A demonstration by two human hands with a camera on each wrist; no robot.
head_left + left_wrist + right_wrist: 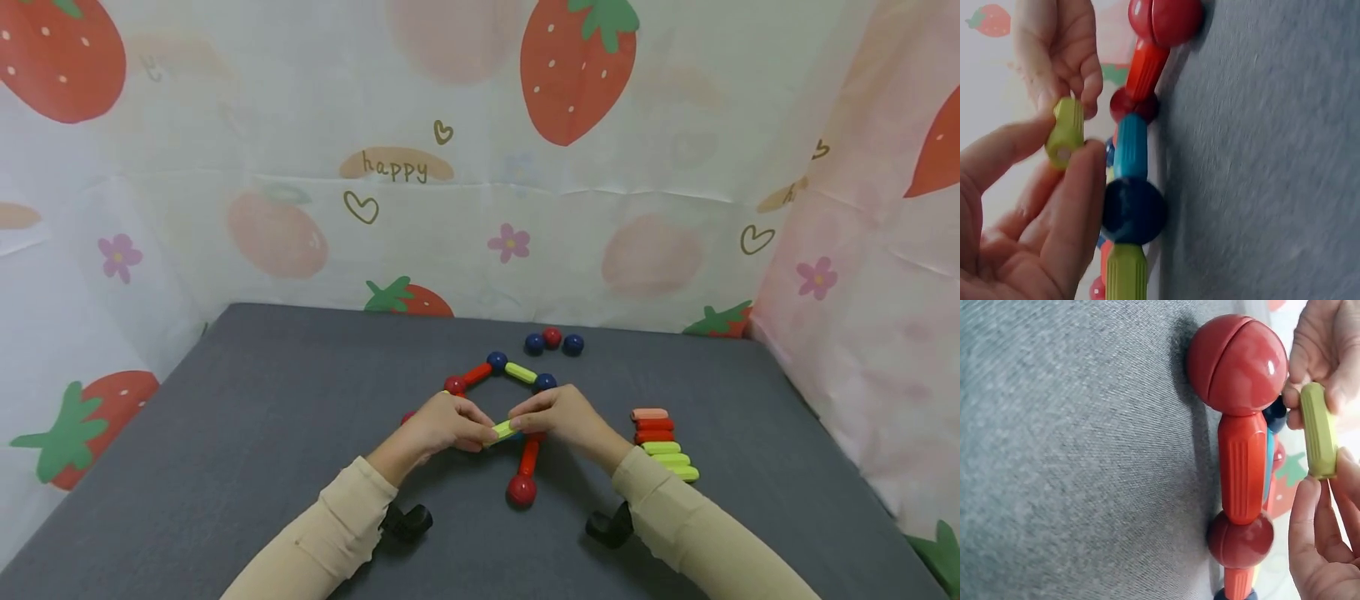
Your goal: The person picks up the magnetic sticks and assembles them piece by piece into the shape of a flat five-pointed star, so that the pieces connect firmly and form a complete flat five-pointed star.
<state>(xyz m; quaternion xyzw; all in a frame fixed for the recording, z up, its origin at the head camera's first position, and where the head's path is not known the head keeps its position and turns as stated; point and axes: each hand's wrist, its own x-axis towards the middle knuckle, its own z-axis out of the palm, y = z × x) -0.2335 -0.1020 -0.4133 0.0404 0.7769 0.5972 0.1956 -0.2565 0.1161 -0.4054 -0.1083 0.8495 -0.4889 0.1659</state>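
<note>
Between my two hands, a yellow-green magnetic rod (503, 430) is held above the table. My left hand (442, 429) pinches its left end with thumb and fingers; my right hand (572, 421) pinches the other end. A pale round spot shows on the rod's end in the left wrist view. Below and behind the hands lies a chain of balls and rods on the table, partly hidden by them. It includes a blue ball (497, 362), a light blue rod (1130, 147), and a red rod (529, 457) ending in a red ball (521, 491) nearest me.
To the right lies a row of loose rods: an orange rod (649, 414), red ones and yellow-green ones (666, 459). Three loose balls, blue, red (552, 337) and blue, sit at the back. A printed cloth (465, 242) surrounds the dark grey table (285, 400).
</note>
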